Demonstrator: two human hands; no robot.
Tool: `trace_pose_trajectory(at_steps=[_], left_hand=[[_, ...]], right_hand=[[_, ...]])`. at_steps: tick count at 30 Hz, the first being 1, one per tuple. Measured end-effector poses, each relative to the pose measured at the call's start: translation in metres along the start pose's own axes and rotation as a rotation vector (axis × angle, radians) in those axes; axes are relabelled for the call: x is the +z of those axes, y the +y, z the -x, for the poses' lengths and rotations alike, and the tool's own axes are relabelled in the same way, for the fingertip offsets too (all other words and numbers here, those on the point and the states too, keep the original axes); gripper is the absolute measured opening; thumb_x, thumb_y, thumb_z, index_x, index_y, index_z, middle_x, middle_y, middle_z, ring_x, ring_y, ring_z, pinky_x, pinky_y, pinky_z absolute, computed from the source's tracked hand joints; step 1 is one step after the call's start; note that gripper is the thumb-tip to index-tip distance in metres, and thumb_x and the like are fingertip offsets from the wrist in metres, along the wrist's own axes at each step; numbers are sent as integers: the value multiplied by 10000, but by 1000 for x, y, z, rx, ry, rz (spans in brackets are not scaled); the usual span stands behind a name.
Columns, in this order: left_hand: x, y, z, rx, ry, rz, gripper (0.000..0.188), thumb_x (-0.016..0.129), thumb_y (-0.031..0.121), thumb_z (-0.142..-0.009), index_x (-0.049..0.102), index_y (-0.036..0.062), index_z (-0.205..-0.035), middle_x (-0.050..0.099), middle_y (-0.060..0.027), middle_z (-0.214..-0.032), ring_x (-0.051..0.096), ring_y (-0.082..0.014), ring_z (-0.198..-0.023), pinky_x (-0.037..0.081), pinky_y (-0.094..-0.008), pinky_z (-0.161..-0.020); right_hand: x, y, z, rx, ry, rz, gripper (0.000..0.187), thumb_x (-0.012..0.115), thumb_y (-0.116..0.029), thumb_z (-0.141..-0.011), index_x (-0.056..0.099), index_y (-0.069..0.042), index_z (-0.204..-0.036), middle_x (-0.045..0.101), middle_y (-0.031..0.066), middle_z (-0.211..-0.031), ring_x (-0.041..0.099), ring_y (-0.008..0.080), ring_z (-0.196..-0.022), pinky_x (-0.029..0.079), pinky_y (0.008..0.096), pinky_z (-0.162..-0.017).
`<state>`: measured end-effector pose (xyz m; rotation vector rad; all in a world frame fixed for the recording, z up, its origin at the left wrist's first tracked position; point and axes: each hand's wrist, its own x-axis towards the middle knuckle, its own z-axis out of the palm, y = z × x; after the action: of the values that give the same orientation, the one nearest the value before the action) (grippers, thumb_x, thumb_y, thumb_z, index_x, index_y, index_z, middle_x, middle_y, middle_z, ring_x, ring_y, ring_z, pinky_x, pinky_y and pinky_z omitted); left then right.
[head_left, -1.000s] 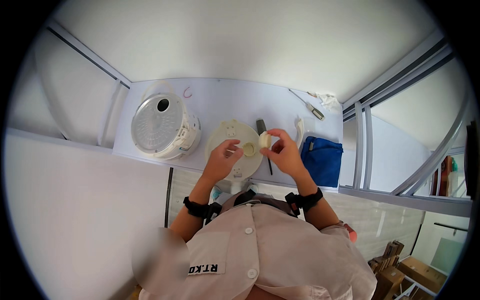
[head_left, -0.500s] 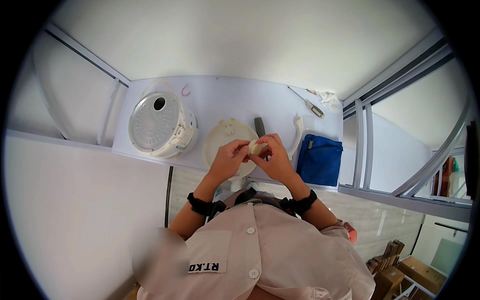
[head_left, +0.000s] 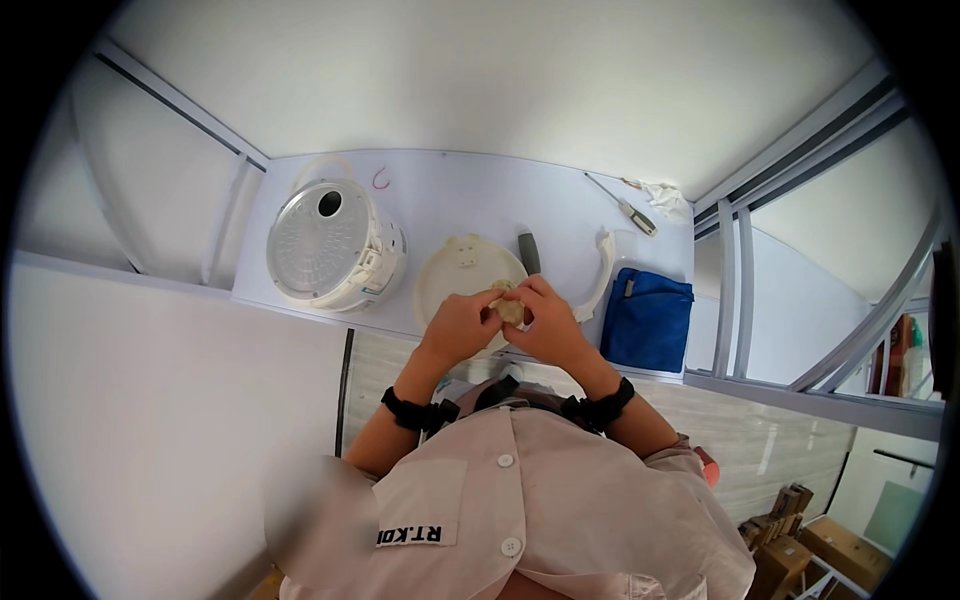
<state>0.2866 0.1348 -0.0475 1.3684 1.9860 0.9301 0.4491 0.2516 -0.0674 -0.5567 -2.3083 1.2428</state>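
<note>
Both my hands hold one small cream-coloured round part (head_left: 511, 311) between their fingertips, above the near right edge of a round cream lid (head_left: 440, 280). My left hand (head_left: 462, 325) is closed on the part's left side. From the right, my right hand (head_left: 547, 320) pinches the same part with thumb and fingers. What exactly the part is cannot be made out. Just beyond my right hand lies a dark grey handle (head_left: 529, 252), its near end hidden by the hand. A curved white handle-like strip (head_left: 601, 280) lies farther right.
A white rice-cooker-like body (head_left: 330, 245) lies at the table's left, its metal lid side up. Beside it is a small red wire (head_left: 381, 178). A screwdriver (head_left: 636, 217) and crumpled white tissue (head_left: 664, 197) lie at the far right. A folded blue cloth (head_left: 648, 320) lies near the right edge.
My hands have come slightly nearer my body and turned the cream part, so that another side of it shows. The whole view has shifted a little; the things on the table stay put.
</note>
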Motion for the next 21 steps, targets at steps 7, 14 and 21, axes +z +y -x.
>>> trace_pose_trajectory(at_steps=[7, 14, 21], left_hand=[[-13, 6, 3, -102, -73, 32, 335, 639, 114, -908, 771, 35, -1206, 730, -151, -740, 683, -174, -621, 532, -318, -636], [-12, -2, 2, -180, -101, 223, 299, 631, 107, -941, 767, -14, -1177, 759, -92, -790, 703, -114, -681, 566, -279, -670], [-16, 0, 3, -239, -198, 402, 259, 599, 69, -937, 759, -59, -1094, 737, -56, -822, 680, -99, -709, 571, -270, -681]], right_hand=[[0, -2, 1, -75, -47, 29, 390, 819, -136, -766, 692, -79, -1130, 633, 99, -1104, 700, 316, -849, 585, 400, -721], [-5, -8, -1, -83, -53, 30, 412, 834, -142, -762, 691, -64, -1141, 635, 94, -1139, 703, 294, -810, 593, 380, -717], [-11, -6, 7, -42, -66, -122, 406, 865, -71, -753, 690, -61, -1119, 613, 53, -1135, 614, 148, -729, 536, 280, -641]])
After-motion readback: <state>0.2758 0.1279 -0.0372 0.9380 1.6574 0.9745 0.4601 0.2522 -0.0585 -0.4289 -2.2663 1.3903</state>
